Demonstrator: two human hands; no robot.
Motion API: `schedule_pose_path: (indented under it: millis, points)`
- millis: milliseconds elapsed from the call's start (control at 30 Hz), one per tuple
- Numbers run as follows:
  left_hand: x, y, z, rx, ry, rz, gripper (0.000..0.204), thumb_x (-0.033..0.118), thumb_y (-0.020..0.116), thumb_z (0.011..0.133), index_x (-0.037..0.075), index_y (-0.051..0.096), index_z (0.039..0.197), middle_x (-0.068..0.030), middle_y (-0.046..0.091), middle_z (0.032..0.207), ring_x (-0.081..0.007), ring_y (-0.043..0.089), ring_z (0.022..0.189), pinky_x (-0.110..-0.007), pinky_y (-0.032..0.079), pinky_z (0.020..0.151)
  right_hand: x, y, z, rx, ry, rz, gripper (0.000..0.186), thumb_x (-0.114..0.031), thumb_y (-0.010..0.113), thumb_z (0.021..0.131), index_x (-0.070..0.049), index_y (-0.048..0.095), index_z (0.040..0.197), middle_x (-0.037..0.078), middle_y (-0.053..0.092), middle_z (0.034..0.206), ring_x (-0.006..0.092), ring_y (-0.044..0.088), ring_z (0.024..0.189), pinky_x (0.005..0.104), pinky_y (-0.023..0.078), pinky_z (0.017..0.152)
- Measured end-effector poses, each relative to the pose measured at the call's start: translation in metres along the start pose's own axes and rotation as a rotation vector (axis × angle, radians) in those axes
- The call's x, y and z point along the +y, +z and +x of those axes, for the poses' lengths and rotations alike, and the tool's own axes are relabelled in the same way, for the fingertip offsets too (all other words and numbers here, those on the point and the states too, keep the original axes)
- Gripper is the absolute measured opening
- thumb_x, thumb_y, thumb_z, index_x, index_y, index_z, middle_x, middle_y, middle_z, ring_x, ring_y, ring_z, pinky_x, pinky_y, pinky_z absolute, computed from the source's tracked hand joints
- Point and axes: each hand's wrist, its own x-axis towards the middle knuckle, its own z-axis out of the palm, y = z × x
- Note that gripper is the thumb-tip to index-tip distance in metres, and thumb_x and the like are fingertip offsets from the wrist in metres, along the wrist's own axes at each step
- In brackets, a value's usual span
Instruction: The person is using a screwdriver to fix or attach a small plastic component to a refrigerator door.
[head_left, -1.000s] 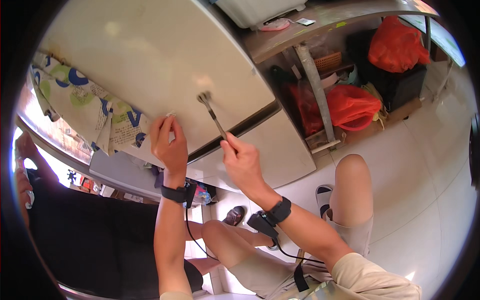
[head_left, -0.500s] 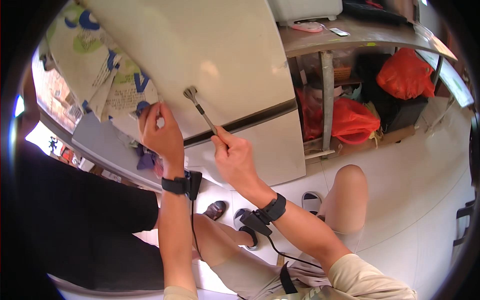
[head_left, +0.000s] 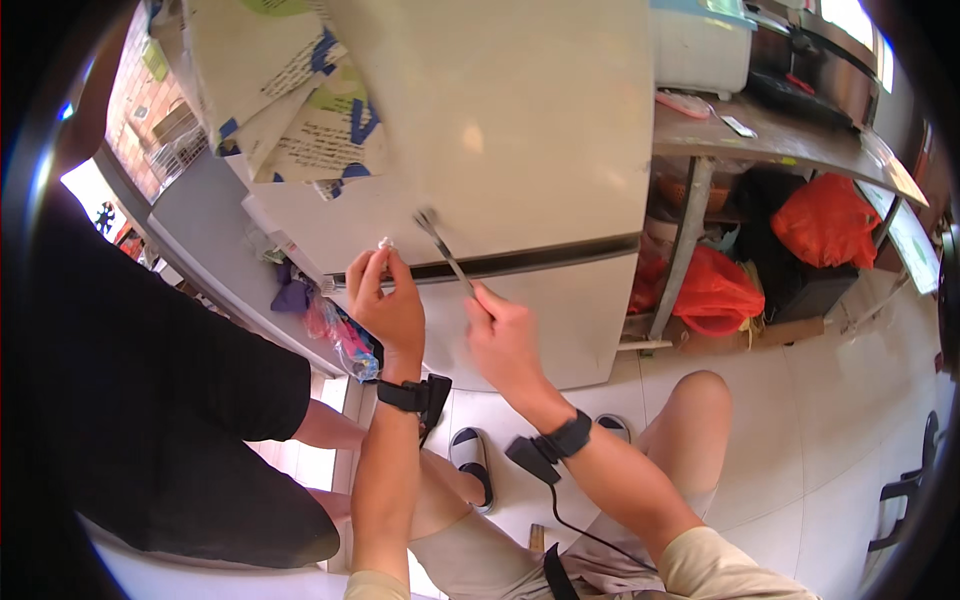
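My left hand (head_left: 385, 305) is raised in front of the lower part of a pale refrigerator (head_left: 540, 130), thumb and fingers pinched together. A tiny white piece (head_left: 386, 243) shows at its fingertips; its kind is too small to make out. Just to the right, my right hand (head_left: 505, 335) is closed round the lower end of a small hammer (head_left: 455, 262). Its slim metal handle has a dark band, and its blurred head points up and left at the door, near the dark gap between the two doors. Both wrists wear black straps with small boxes.
Printed sheets (head_left: 325, 135) hang over the refrigerator's upper left. A person in black clothes (head_left: 190, 400) stands close on my left. At right, a shelf unit (head_left: 690, 230) holds red plastic bags (head_left: 825, 225). Plastic-wrapped items (head_left: 345, 335) lie by the refrigerator's left side.
Both hands have moved down and right, away from the printed sheets. The hammer has come along in my right hand. My view has shifted, and the white piece now shows at my left fingertips.
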Motion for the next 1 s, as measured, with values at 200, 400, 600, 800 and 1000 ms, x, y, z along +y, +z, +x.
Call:
schedule_pose_path:
  millis: [200, 400, 600, 800, 1000]
  points:
    - [-0.013, 0.003, 0.046, 0.107, 0.04, -0.032, 0.009, -0.004, 0.072, 0.084, -0.002, 0.073, 0.093, -0.0089, 0.066, 0.091, -0.0158, 0.062, 0.069, -0.026, 0.05, 0.058, 0.005, 0.01, -0.001, -0.035, 0.029, -0.161, 0.024, -0.01, 0.06, 0.096, 0.0, 0.068, 0.115, 0.01, 0.048, 0.057, 0.0134, 0.044, 0.052, 0.0304, 0.04, 0.051]
    - [-0.04, -0.007, -0.011, 0.059, -0.068, 0.02, 0.01, -0.005, 0.072, 0.084, -0.001, 0.073, 0.094, -0.0085, 0.066, 0.09, -0.017, 0.062, 0.069, -0.027, 0.049, 0.057, -0.01, 0.034, 0.025, -0.113, -0.075, -0.101, 0.02, -0.011, 0.06, 0.095, 0.001, 0.067, 0.109, 0.024, 0.049, 0.064, 0.0367, 0.046, 0.052, 0.0368, 0.042, 0.051]
    - [-0.051, -0.016, -0.032, 0.179, -0.236, -0.047, 0.01, -0.006, 0.072, 0.084, -0.002, 0.072, 0.094, -0.0074, 0.065, 0.09, -0.0154, 0.062, 0.076, -0.026, 0.049, 0.059, 0.026, 0.019, -0.003, -0.145, 0.008, -0.223, 0.026, -0.011, 0.061, 0.096, 0.005, 0.067, 0.114, 0.011, 0.047, 0.056, 0.0092, 0.045, 0.05, 0.0292, 0.04, 0.049]
    - [-0.053, -0.021, -0.031, 0.253, -0.428, -0.089, 0.01, -0.005, 0.07, 0.087, -0.005, 0.072, 0.097, -0.0057, 0.065, 0.097, -0.0121, 0.063, 0.074, -0.024, 0.052, 0.063, -0.017, 0.073, 0.038, -0.267, -0.067, -0.267, 0.018, -0.009, 0.059, 0.093, 0.006, 0.067, 0.1, 0.028, 0.055, 0.07, 0.0461, 0.058, 0.064, 0.0437, 0.045, 0.054]
    - [-0.063, -0.031, -0.033, 0.348, -0.667, -0.144, 0.011, 0.002, 0.071, 0.089, -0.005, 0.072, 0.098, -0.0022, 0.065, 0.095, -0.0071, 0.059, 0.069, -0.021, 0.049, 0.061, 0.011, 0.05, 0.002, -0.292, -0.025, -0.407, 0.018, -0.009, 0.06, 0.093, 0.006, 0.067, 0.102, 0.028, 0.055, 0.069, 0.0453, 0.058, 0.064, 0.0445, 0.045, 0.054]
